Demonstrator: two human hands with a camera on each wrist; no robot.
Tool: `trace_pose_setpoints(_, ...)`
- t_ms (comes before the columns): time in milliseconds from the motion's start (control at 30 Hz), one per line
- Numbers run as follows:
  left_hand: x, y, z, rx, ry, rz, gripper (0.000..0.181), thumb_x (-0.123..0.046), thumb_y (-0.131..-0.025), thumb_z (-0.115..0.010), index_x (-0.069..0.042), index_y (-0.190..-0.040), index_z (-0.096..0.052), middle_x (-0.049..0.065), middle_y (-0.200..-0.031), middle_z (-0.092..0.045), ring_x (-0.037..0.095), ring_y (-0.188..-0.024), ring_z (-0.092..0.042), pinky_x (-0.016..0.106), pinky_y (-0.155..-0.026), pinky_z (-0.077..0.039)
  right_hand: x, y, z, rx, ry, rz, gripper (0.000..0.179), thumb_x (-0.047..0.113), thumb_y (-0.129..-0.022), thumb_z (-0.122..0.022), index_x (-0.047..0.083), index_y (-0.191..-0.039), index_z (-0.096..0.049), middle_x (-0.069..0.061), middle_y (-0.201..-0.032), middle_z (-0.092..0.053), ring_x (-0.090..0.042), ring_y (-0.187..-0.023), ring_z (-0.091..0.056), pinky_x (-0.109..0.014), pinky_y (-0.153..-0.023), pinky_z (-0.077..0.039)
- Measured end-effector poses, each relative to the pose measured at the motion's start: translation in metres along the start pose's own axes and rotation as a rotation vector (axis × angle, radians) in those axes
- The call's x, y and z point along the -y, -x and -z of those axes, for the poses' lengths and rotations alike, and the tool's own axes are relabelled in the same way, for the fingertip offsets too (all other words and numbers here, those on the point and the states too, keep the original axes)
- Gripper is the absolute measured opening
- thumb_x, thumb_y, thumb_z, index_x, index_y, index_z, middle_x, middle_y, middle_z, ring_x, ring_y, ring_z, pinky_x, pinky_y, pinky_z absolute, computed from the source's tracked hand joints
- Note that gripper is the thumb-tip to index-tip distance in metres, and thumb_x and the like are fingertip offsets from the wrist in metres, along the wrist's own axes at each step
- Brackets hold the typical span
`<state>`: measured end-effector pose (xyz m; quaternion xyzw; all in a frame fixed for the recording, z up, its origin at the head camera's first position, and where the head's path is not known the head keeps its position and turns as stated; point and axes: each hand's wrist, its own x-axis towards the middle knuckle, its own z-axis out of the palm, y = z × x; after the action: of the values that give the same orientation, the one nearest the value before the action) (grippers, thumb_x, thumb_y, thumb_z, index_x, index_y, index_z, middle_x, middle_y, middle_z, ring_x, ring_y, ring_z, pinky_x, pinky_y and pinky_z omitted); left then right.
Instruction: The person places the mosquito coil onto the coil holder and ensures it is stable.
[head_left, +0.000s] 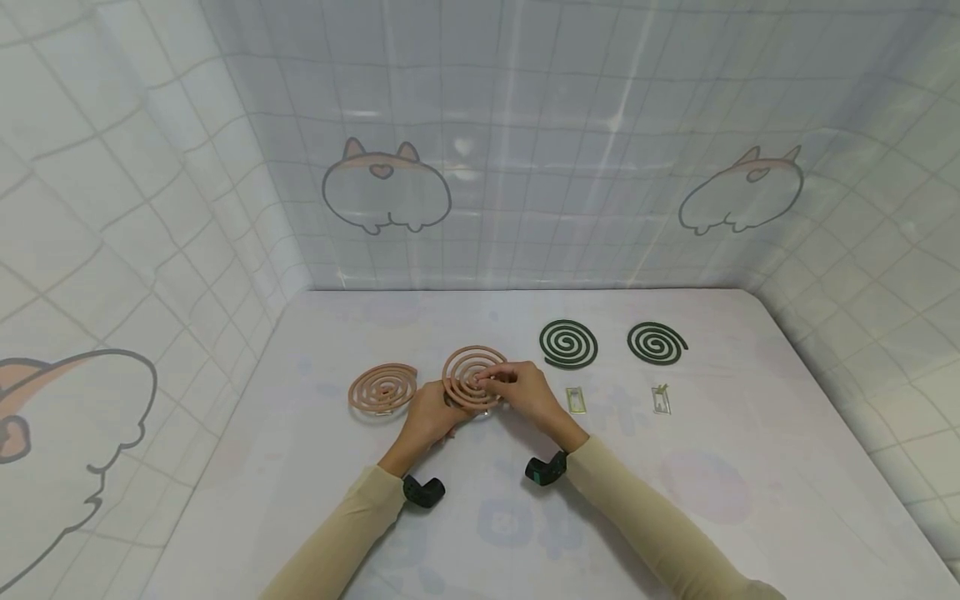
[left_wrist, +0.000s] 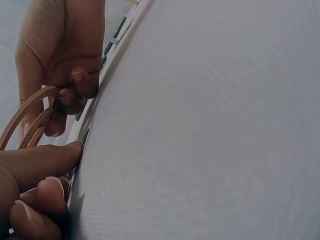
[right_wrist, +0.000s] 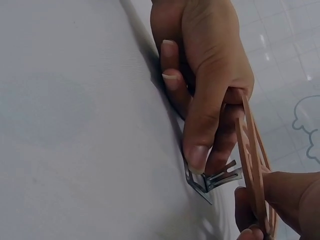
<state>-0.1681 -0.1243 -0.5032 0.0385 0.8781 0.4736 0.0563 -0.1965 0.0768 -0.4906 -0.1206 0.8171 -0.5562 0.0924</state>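
My left hand (head_left: 433,410) pinches a small metal coil stand (right_wrist: 198,186) low against the tabletop; the stand's bent prong points toward the coil. Above it, my right hand (head_left: 529,393) grips a brown mosquito coil (head_left: 476,348) near its middle with thumb and fingers. In the right wrist view the coil (right_wrist: 254,165) is seen nearly edge-on, its centre close by the prong tip. A second brown mosquito coil (head_left: 386,391) sits tilted just left of my left hand, with a bit of metal showing under its near edge.
Two dark green mosquito coils (head_left: 568,343) (head_left: 655,343) lie flat at the back right of the white table (head_left: 510,533). In front of them are two metal stands (head_left: 576,401) (head_left: 661,401), the right one with its prong raised. Tile-patterned walls (head_left: 525,167) enclose the table behind and at both sides.
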Motion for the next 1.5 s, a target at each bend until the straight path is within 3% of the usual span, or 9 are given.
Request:
trace_pose_setpoints(867, 0.0002, 0.0009, 0.0002, 0.004, 0.021, -0.022, 0.016, -0.015, -0.085, -0.084, -0.007, -0.086, -0.07, 0.0, -0.043, -0.052, 0.009, -0.029, -0.045, 0.028, -0.032, -0.041, 0.0014, -0.0047, 0.0068, 0.09, 0.016, -0.025, 0.013, 0.02, -0.097, -0.074, 0.021, -0.107, -0.082, 0.002, -0.087, -0.073, -0.015, -0.067, -0.051, -0.027, -0.058, -0.044)
trace_pose_setpoints(1233, 0.0006, 0.0013, 0.0006, 0.013, 0.041, -0.008, 0.022, -0.019, -0.084, -0.087, -0.007, -0.092, -0.07, 0.001, -0.045, -0.054, 0.01, -0.032, -0.046, 0.028, -0.032, -0.039, 0.0036, -0.0053, 0.0097, 0.051, -0.187, -0.025, 0.014, 0.02, -0.097, -0.074, 0.011, -0.106, -0.08, -0.004, -0.095, -0.074, -0.02, -0.062, -0.047, -0.029, -0.054, -0.042)
trace_pose_setpoints(1500, 0.0004, -0.0004, -0.0004, 0.006, 0.014, 0.006, 0.027, -0.023, -0.084, -0.088, -0.005, -0.096, -0.072, 0.001, -0.044, -0.054, 0.01, -0.031, -0.046, 0.028, -0.031, -0.04, 0.002, -0.0059, 0.0084, 0.057, -0.208, -0.009, 0.019, 0.022, -0.096, -0.076, 0.009, -0.109, -0.08, -0.005, -0.098, -0.075, -0.019, -0.063, -0.047, -0.027, -0.056, -0.042)
